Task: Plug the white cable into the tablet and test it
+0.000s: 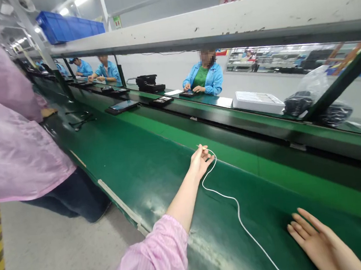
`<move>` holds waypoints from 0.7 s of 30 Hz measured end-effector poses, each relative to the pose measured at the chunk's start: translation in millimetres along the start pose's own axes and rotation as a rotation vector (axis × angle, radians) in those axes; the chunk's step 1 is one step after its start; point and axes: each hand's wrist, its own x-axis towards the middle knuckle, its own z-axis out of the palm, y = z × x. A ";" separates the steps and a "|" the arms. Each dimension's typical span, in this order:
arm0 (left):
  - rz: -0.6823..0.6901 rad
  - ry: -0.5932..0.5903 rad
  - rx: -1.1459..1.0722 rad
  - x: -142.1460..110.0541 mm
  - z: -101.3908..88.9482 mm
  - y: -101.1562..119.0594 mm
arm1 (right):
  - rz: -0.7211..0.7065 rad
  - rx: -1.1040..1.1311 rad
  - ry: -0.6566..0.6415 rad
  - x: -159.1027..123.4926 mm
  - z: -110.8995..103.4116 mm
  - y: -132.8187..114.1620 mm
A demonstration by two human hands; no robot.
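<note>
My left hand reaches out over the green bench top, its thumb and fingers pinched on one end of a thin white cable. From those fingers the cable loops, then winds down to the bottom edge of the view, where its other end is out of sight. At the lower right, palm partly turned up, my right hand is just above the bench with its fingers stretched out and nothing in them. The cable passes to its left without touching it.
A green bench runs along a bright green belt. Beyond lie a tablet-like device, a white box and black cables. A person in pink stands close on the left. Across sits a co-worker in blue. A shelf beam crosses above.
</note>
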 end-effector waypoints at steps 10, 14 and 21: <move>0.095 0.039 0.046 3.8 -1.7 0.2 | 0.034 0.028 0.020 -4.3 4.1 -2.1; 0.145 0.070 0.045 4.6 -2.1 1.1 | 0.024 0.017 0.014 -3.8 3.5 -1.8; 0.167 0.085 0.048 5.6 -2.3 0.8 | 0.008 0.000 -0.009 -1.5 -0.6 -1.3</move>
